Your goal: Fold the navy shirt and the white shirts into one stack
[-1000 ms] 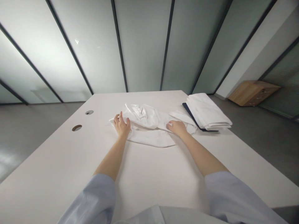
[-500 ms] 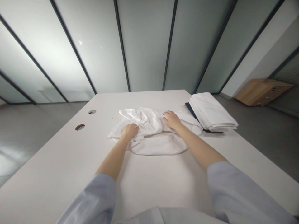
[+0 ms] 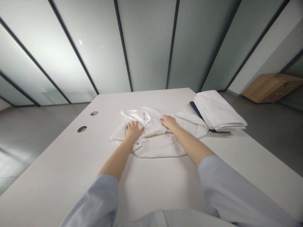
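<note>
A crumpled, thin white cloth lies on the white table, with a bunched, shinier fold at its far side; whether it is a garment I cannot tell. My left hand rests on the left part of this cloth, its fingers spread. On the other side of the bunched fold, my right hand has its fingers curled and closed on the fabric. The right end of the cloth stretches beyond my right forearm.
At the table's right edge a folded white stack of fabric rests on something flat and dark blue. Two round holes show in the table top at the left. A wooden cabinet stands on the floor beyond.
My left hand has gone from curled to spread on the cloth. My right hand has shifted a little left and closed on the fabric.
</note>
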`<state>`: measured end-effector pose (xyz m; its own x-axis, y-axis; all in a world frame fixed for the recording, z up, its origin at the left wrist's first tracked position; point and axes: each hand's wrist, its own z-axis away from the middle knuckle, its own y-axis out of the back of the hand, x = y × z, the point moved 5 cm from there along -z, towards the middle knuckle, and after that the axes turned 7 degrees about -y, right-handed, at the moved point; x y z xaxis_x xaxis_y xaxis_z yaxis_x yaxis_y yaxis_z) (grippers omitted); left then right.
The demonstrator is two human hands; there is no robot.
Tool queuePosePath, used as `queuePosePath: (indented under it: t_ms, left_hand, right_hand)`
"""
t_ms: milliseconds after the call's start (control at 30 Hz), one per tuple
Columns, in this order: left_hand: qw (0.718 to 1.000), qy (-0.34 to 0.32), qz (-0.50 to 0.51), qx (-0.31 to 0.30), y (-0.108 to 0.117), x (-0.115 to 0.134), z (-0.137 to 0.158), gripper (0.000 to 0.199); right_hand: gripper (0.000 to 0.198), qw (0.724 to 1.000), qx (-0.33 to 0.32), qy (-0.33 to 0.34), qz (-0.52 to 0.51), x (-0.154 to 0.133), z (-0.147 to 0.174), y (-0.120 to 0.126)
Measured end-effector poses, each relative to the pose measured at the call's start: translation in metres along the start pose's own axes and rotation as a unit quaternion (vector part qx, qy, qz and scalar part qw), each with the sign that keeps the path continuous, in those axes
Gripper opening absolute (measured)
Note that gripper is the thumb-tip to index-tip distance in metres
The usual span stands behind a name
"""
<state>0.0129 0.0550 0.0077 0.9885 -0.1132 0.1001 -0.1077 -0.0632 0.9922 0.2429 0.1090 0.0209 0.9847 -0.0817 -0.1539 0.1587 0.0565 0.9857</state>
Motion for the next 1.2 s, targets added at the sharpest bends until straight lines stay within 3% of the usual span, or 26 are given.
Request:
queuePosePath:
  t_ms: [200,367,433,500,633,733,833,933,1200]
  left_hand:
    - [0.998,0.032,0.007,-0.048,0.007,-0.004,-0.010,0.072]
    - [0.986,0.134,0.015,-0.094,0.012,-0.036,-0.016,0.078]
    - [0.983,0.146,0.012,-0.111,0.016,-0.047,-0.017,0.079]
    - [0.984,0.134,-0.001,-0.114,0.020,-0.054,-0.017,0.078]
    - [0.993,0.070,-0.055,-0.071,0.025,-0.052,-0.018,0.079]
    - [0.995,-0.052,-0.081,-0.030,0.020,-0.039,-0.020,0.076]
    - [0.984,-0.155,-0.070,-0.045,0.007,-0.030,-0.021,0.064]
    - [0.988,-0.123,-0.051,-0.073,-0.002,-0.035,-0.022,0.059]
    - [0.994,-0.030,-0.008,-0.101,0.010,-0.041,-0.024,0.068]
  right_hand:
    - [0.035,0.999,-0.024,-0.020,0.032,0.008,0.010,0.007]
    - [0.035,0.995,-0.064,-0.065,0.045,0.038,0.005,0.019]
    - [0.035,0.993,-0.076,-0.080,0.041,0.053,0.001,0.023]
    - [0.034,0.996,-0.067,-0.060,0.024,0.062,-0.003,0.027]
    - [0.038,0.995,0.020,0.049,-0.081,0.056,-0.012,0.033]
    - [0.045,0.985,0.032,0.088,-0.145,0.044,-0.018,0.026]
    - [0.047,0.984,-0.013,0.122,-0.130,0.029,-0.015,0.009]
    - [0.042,0.988,-0.042,0.138,-0.053,0.021,-0.009,-0.001]
    - [0.055,0.997,-0.060,0.020,0.040,0.024,-0.003,0.010]
